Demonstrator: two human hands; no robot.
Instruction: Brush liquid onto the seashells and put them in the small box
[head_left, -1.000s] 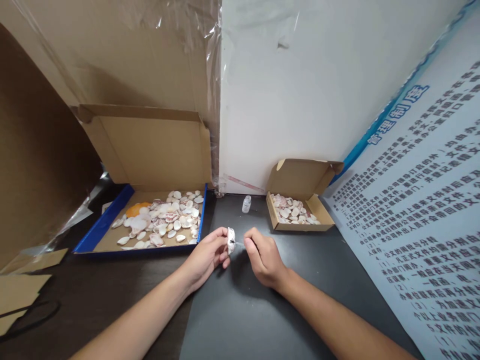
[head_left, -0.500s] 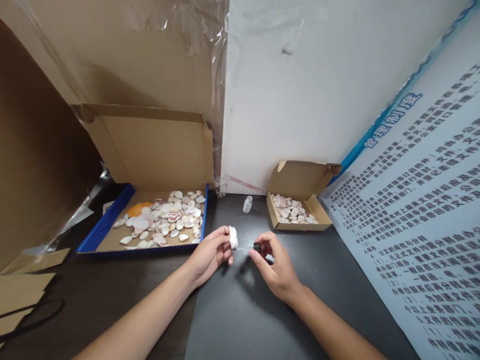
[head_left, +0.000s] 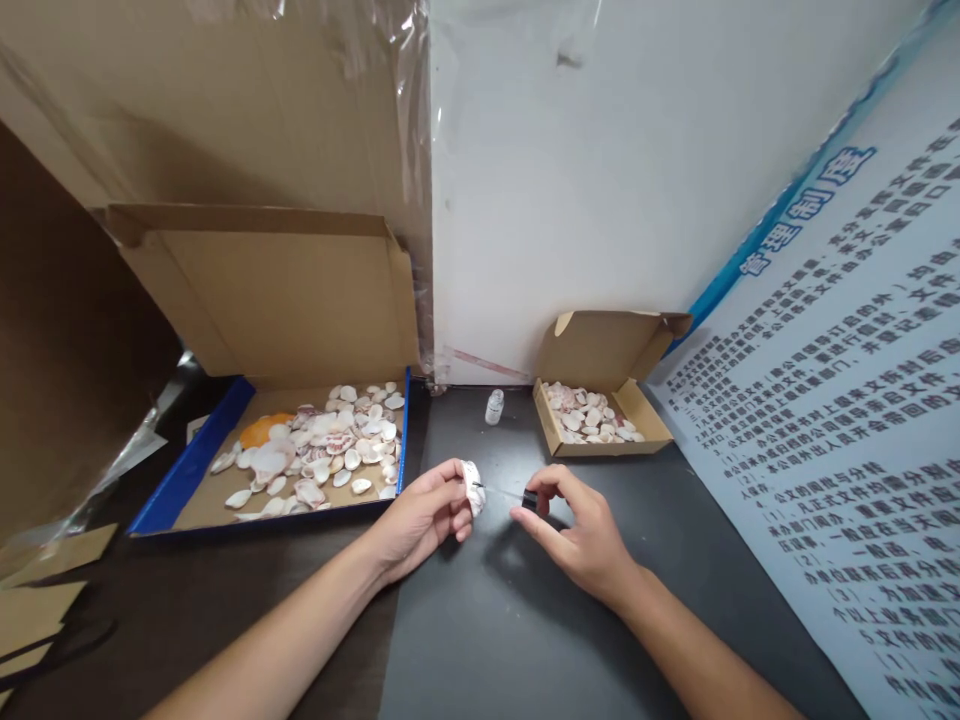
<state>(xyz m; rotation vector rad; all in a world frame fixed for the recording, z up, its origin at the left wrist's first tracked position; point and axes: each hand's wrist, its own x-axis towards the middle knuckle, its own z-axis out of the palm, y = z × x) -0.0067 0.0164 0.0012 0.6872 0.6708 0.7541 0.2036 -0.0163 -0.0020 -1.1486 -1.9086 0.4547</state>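
Note:
Near the middle of the head view, my left hand [head_left: 427,515] pinches a whitish shell [head_left: 472,488] between thumb and fingers. My right hand [head_left: 574,520] grips the black cap [head_left: 530,499] of a thin brush. The clear brush stem [head_left: 502,492] points left from the cap, and its dark tip meets the face of the shell. Beyond the hands a small clear glass bottle [head_left: 494,407] stands uncapped on the dark table [head_left: 480,630].
At left sits an open blue-edged box [head_left: 187,455] with many shells and an orange piece. A smaller open cardboard box [head_left: 611,449] of shells is at back right. A printed poster [head_left: 847,400] lines the right side; cardboard pieces [head_left: 45,600] lie far left.
The shell has turned in my left hand and shows more of its face. My right hand has moved slightly right, with the brush now tilted. The camera view has shifted a little.

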